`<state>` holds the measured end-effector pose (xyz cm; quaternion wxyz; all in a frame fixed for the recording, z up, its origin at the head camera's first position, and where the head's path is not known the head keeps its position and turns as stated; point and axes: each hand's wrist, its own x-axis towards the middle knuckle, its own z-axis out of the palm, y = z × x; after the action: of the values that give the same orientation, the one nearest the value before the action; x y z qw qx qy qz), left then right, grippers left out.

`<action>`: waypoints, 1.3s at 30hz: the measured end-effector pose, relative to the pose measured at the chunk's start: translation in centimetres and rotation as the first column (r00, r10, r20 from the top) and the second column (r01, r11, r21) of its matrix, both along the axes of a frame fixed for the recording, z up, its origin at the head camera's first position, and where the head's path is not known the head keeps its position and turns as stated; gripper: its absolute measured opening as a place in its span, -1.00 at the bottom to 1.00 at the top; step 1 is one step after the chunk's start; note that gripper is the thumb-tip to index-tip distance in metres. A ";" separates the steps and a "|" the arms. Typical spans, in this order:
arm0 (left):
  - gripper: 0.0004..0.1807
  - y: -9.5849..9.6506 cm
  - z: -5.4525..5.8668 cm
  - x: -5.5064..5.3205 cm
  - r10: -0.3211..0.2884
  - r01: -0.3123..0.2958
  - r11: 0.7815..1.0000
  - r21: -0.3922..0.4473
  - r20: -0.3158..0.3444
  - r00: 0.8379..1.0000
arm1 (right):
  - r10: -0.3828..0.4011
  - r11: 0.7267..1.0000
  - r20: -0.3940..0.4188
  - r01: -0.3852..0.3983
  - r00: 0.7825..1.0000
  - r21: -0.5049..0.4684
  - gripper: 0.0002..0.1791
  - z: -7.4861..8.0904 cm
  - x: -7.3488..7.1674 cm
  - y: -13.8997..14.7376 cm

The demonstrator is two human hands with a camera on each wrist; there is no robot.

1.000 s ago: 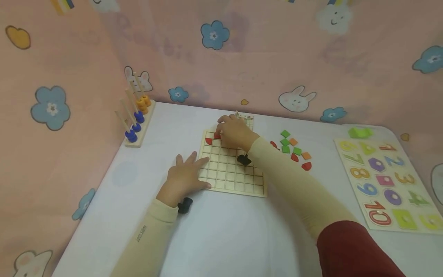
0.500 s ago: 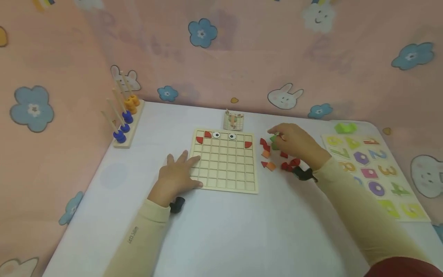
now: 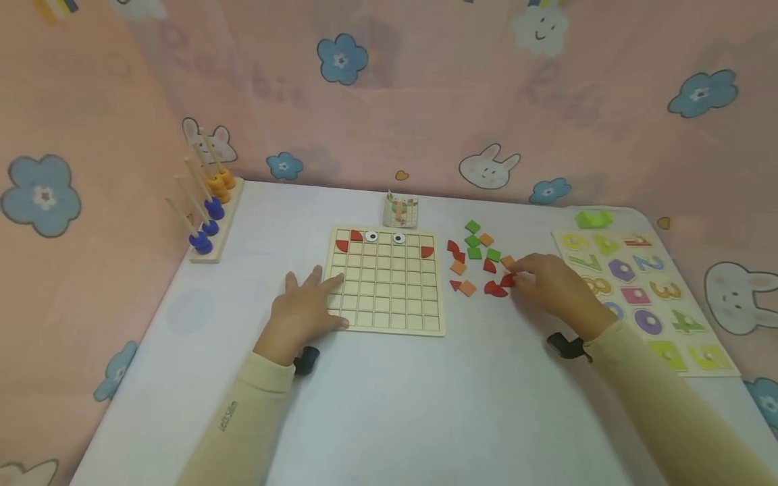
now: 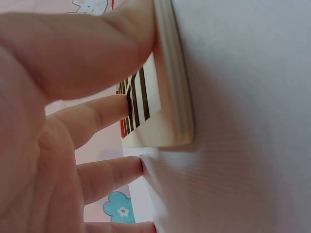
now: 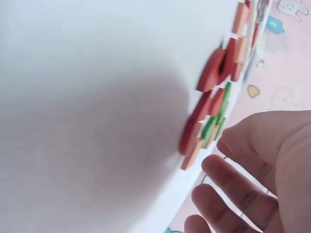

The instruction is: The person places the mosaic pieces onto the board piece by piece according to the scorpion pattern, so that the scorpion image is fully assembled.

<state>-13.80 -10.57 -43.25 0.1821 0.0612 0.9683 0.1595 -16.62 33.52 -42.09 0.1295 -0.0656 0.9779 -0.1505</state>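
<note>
My left hand [image 3: 306, 312] lies with spread fingers at the left edge of a wooden grid board [image 3: 389, 329], thumb and index finger on its edge. In the left wrist view the thumb [image 4: 131, 39] presses over the board's rim. Set in the board's top rows are red quarter-circle pieces [image 3: 427, 252] and two round eye pieces [image 3: 398, 238]. My right hand [image 3: 556, 290] reaches into the loose pieces, fingertips right at a red quarter-circle piece [image 3: 508, 279] and an orange square [image 3: 507, 262]. In the right wrist view its thumb and fingers are apart with nothing between them.
Green squares [image 3: 473, 240] and more red and orange pieces lie right of the board. A small pattern card [image 3: 400, 210] stands behind it. A bead-and-peg stand [image 3: 209, 250] is at the left; a number puzzle [image 3: 635, 296] and a green block [image 3: 593, 219] are at the right.
My right hand has moved from the board's top to the loose pieces at the right, then toward their near right side. The left hand stays at the board; the head view has shifted right.
</note>
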 end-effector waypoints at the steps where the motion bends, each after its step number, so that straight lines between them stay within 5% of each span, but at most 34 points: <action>1: 0.01 0.0 0.0 0.0 0.002 -0.002 1.000 0.000 0.001 1.000 | 0.012 1.000 -0.006 -0.012 1.000 0.006 -0.59 -0.1 0.2 0.1; 8: 0.02 -0.1 -0.1 0.1 0.006 -0.006 1.000 0.001 -0.002 1.000 | 0.131 0.989 -0.081 -0.124 0.988 0.081 -0.63 -0.9 0.9 0.6; 22: 0.02 -0.1 -0.4 0.1 -0.003 0.003 1.000 0.001 -0.019 1.000 | 0.161 0.978 -0.137 -0.138 0.977 0.159 -0.69 -1.6 0.9 0.5; 34: 0.03 0.1 -0.6 0.2 -0.005 0.005 1.000 -0.009 -0.012 1.000 | 0.071 0.995 -0.152 -0.060 0.986 0.074 -0.73 -1.9 1.5 0.8; 39: 0.03 0.0 -0.3 0.1 -0.008 0.008 1.000 -0.020 -0.007 1.000 | 0.174 0.980 -0.193 -0.150 0.966 0.134 -0.71 -1.9 1.2 1.0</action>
<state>-13.70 -10.60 -43.60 0.1799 0.0638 0.9702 0.1490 -15.46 34.51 -43.97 0.0443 -0.1525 0.9846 -0.0735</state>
